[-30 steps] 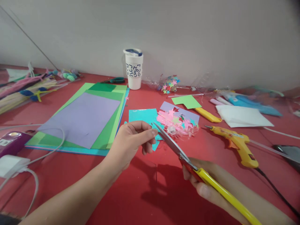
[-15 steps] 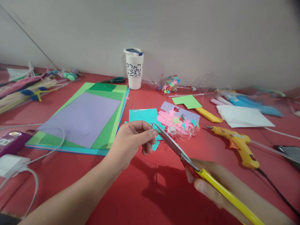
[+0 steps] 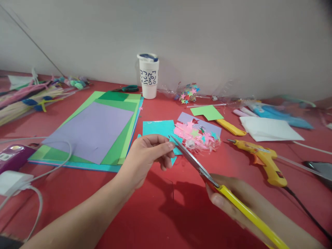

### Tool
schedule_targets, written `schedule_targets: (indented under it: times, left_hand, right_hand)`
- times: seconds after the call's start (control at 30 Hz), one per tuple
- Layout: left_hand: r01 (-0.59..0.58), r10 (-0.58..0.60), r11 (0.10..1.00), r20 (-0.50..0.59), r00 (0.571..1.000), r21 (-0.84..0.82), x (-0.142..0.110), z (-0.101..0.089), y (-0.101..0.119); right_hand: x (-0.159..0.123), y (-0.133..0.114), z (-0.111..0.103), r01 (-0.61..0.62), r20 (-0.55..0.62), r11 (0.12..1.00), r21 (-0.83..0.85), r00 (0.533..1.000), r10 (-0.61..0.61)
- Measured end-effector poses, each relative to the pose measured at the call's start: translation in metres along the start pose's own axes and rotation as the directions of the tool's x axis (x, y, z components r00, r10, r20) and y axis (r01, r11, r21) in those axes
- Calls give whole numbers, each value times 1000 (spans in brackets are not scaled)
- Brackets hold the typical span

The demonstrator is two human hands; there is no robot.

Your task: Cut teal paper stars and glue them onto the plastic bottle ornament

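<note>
The left hand's (image 3: 142,155) fingers pinch closed on a turquoise piece (image 3: 178,150) above the desk (image 3: 145,214), at the scissors' (image 3: 191,159) tips. The right hand's (image 3: 233,188) fingers wrap the handles; its thumb has advanced towards the pivot, while the blades remain slightly parted.

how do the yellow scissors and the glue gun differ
The scissors are held in the right hand, while the glue gun lies on the table. The scissors have long metal blades; the glue gun has a short nozzle and an orange trigger. Both have yellow grips.
</note>
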State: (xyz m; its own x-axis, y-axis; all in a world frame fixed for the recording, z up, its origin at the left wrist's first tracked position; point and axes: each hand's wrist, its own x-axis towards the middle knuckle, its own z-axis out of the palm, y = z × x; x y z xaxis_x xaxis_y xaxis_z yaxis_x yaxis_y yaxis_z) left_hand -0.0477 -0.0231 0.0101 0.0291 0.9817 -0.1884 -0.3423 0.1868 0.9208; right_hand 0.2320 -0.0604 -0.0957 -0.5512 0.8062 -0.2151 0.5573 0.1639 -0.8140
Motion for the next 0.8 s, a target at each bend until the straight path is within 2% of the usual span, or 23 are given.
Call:
schedule_targets:
  times: [0.07, 0.13, 0.23, 0.33, 0.47, 0.6, 0.8]
  left_hand:
    - [7, -7, 1000, 4, 1000, -28, 0, 0, -1]
    - [1, -1, 1000, -5, 1000, -27, 0, 0, -1]
    - [-26, 26, 1000, -39, 999, 7, -1, 2, -1]
    - [-43, 45, 998, -67, 997, 37, -2, 4, 0]
    - [-43, 45, 998, -54, 998, 38, -2, 4, 0]
    - [-38, 39, 999, -45, 998, 30, -1, 2, 0]
    - [-41, 41, 999, -28, 999, 10, -1, 1, 0]
  right_hand:
    - [28, -24, -12, 6, 8, 1000, 3, 1000, -6]
    - [41, -48, -21, 8, 19, 1000, 9, 1000, -8]
    - [41, -77, -28, 0, 23, 1000, 15, 1000, 0]
    - [34, -95, -29, -13, 20, 1000, 18, 1000, 13]
    - [30, -106, -29, -20, -12, 1000, 15, 1000, 20]
    - [29, -106, -27, -21, -30, 1000, 4, 999, 21]
    - [25, -106, -27, 13, -130, 992, -128, 991, -30]
